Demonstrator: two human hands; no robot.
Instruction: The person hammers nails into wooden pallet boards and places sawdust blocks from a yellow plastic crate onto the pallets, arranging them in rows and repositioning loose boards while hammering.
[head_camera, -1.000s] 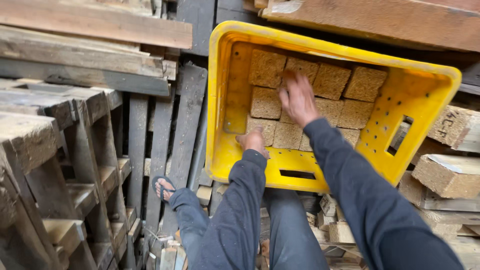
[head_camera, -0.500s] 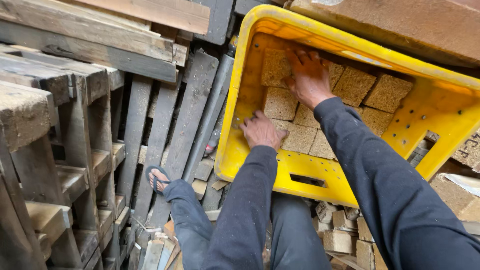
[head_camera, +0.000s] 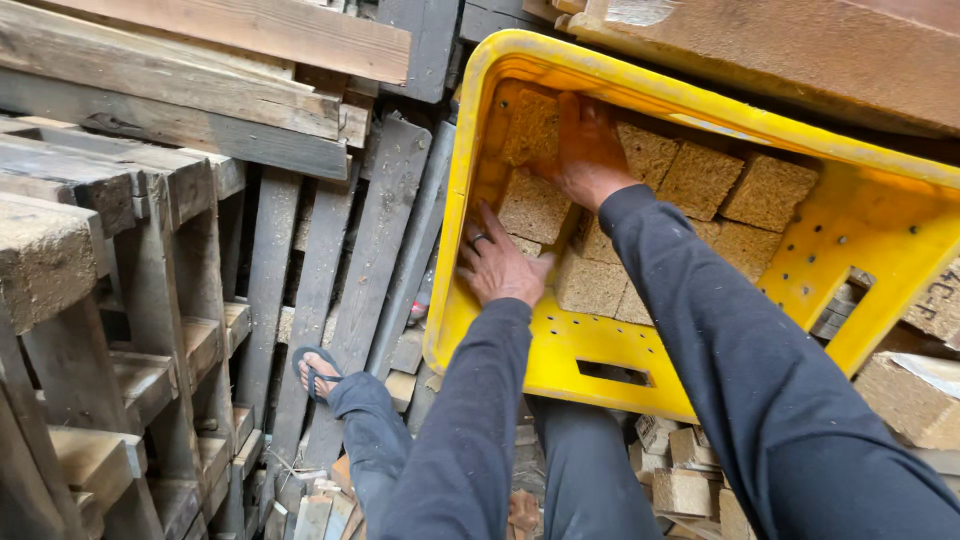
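both hands are down in the yellow crate (head_camera: 880, 240), right hand (head_camera: 588, 150) flat, fingers spread on a block (head_camera: 532, 125) at the far corner, left hand (head_camera: 497, 262) open, steadying the near blocks (head_camera: 590, 283) so they sit tight.

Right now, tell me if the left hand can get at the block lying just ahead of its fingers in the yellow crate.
Probably yes. The left hand is already inside the yellow crate, and the block lies uncovered; the right hand rests farther back.

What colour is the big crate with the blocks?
The crate is bright yellow, clearest in the head view.
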